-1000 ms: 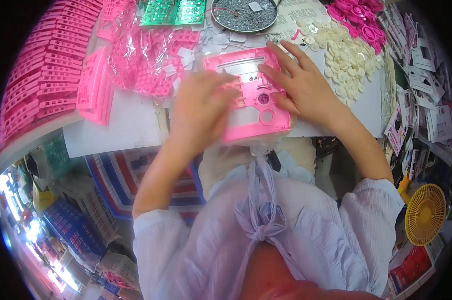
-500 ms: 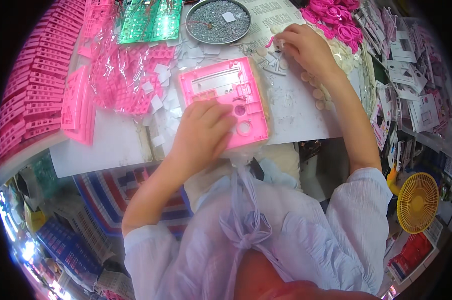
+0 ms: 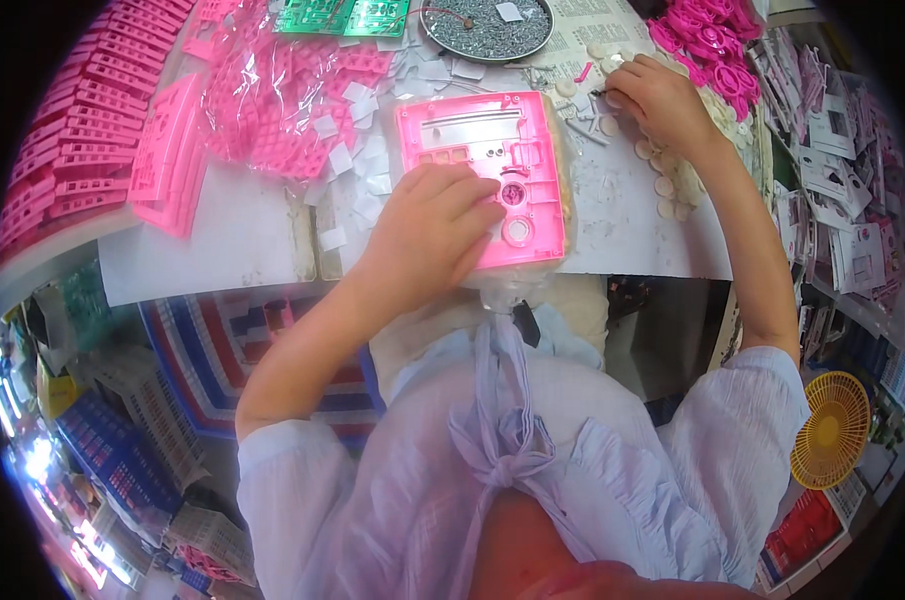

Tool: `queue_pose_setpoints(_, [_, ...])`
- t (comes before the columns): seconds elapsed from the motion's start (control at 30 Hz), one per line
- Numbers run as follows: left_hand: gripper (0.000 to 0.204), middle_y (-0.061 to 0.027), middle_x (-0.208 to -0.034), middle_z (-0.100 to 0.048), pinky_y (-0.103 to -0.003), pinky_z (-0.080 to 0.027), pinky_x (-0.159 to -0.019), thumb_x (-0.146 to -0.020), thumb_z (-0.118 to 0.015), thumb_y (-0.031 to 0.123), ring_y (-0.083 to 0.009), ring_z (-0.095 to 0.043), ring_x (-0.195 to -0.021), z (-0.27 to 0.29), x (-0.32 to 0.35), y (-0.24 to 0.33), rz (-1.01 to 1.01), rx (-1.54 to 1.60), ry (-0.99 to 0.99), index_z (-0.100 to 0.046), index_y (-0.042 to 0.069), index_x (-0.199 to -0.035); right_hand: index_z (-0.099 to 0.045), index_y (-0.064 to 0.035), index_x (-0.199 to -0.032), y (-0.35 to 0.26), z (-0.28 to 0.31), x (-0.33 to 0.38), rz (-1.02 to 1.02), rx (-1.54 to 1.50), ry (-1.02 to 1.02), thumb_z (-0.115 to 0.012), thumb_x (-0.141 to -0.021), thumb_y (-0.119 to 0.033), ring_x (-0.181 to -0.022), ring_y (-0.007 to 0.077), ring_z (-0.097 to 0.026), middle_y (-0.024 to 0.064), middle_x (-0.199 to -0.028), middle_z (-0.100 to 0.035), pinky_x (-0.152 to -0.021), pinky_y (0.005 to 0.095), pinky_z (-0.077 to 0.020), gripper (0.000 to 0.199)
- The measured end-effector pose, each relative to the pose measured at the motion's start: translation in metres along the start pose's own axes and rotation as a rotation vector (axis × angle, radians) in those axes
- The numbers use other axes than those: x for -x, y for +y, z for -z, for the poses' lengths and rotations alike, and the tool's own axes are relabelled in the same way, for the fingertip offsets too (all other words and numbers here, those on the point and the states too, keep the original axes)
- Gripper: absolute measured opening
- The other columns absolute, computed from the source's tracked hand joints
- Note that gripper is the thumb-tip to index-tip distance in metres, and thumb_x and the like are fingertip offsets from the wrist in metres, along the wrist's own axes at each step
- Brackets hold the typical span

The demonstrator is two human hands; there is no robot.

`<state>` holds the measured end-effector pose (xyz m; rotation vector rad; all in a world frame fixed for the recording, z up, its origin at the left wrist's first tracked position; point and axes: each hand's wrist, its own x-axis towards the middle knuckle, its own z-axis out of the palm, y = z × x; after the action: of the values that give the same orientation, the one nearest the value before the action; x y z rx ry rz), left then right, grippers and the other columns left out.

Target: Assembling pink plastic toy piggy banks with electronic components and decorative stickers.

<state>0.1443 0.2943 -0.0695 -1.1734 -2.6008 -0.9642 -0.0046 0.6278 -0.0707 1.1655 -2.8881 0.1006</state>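
My left hand (image 3: 425, 228) lies over the left side of a square pink plastic casing (image 3: 543, 185), its fingers bent and holding it down. The casing has a clear window strip, small slots and two round openings, and rests on a plastic-wrapped pad (image 3: 570, 190) at the table's near edge. My right hand (image 3: 665, 102) reaches to the far right, fingertips pinched together among small cream discs (image 3: 664, 187). Something small and dark shows at those fingertips, too small to name. Just beyond them is a short pink strip (image 3: 584, 72); slim grey pieces (image 3: 585, 132) lie nearer.
A round tray of small metal screws (image 3: 488, 30) stands at the back, beside green circuit boards (image 3: 343, 14). Bagged pink parts (image 3: 273, 110), scattered white squares (image 3: 341, 158) and stacked pink casings (image 3: 103, 130) fill the left. Magenta parts (image 3: 711, 45) are heaped at back right.
The whole view has shifted, so the table appears farther up and to the right. My left hand stays on the casing, and my right hand stays by the discs with its fingers drawn closer together.
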Motion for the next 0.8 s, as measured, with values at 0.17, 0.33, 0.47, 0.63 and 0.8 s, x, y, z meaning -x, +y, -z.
queue_pose_setpoints(0.17, [0.030, -0.0100, -0.118, -0.065, -0.046, -0.046, -0.097, -0.078, -0.072, 0.011, -0.0326, -0.059, -0.113, 0.000, -0.001, 0.000, 0.021, 0.018, -0.009, -0.069, 0.006, -0.107, -0.069, -0.0089, -0.096, -0.008, 0.001, 0.005, -0.112, -0.120, 0.039, -0.065, -0.089, -0.017, -0.094, 0.0287, -0.064, 0.0069, -0.091, -0.068, -0.080, 0.0411, -0.0525, 0.012])
queue_pose_setpoints(0.33, [0.031, -0.0114, -0.120, -0.064, -0.047, -0.045, -0.099, -0.077, -0.072, 0.009, -0.0332, -0.057, -0.116, 0.000, 0.000, 0.001, 0.046, 0.023, -0.025, -0.069, 0.007, -0.108, -0.071, -0.0063, -0.097, -0.015, 0.006, 0.006, -0.289, -0.331, -0.077, -0.066, -0.088, -0.017, -0.090, 0.0326, -0.065, 0.0111, -0.094, -0.070, -0.079, 0.0423, -0.0518, 0.015])
queue_pose_setpoints(0.47, [0.024, -0.0135, -0.110, -0.067, -0.043, -0.050, -0.090, -0.080, -0.071, 0.007, -0.0330, -0.062, -0.103, 0.005, -0.011, 0.008, 0.014, 0.049, 0.136, -0.069, 0.006, -0.104, -0.072, -0.0066, -0.100, -0.021, 0.006, 0.017, -0.271, -0.218, 0.319, -0.068, -0.088, -0.013, -0.082, 0.0305, -0.066, 0.0110, -0.094, -0.070, -0.073, 0.0394, -0.0523, 0.015])
queue_pose_setpoints(0.63, [0.011, -0.0031, -0.078, -0.064, -0.028, -0.044, -0.060, -0.096, -0.063, 0.012, -0.0118, -0.056, -0.068, 0.010, -0.034, 0.022, 0.528, 0.577, 0.041, -0.068, 0.002, -0.096, -0.073, -0.0068, -0.100, -0.137, 0.042, 0.008, -0.218, -0.671, 0.439, -0.073, -0.084, -0.006, -0.078, 0.0261, -0.064, 0.0085, -0.089, -0.068, -0.069, 0.0347, -0.0514, 0.016])
queue_pose_setpoints(0.8, [0.017, 0.0038, -0.070, -0.056, -0.023, -0.037, -0.056, -0.100, -0.057, 0.012, -0.0023, -0.046, -0.065, 0.020, -0.043, 0.012, 0.599, 0.824, 0.000, -0.065, -0.001, -0.094, -0.072, -0.0058, -0.095, -0.162, 0.049, 0.000, -0.024, -0.732, 0.434, -0.075, -0.082, -0.003, -0.076, 0.0253, -0.063, 0.0078, -0.086, -0.067, -0.067, 0.0353, -0.0505, 0.013])
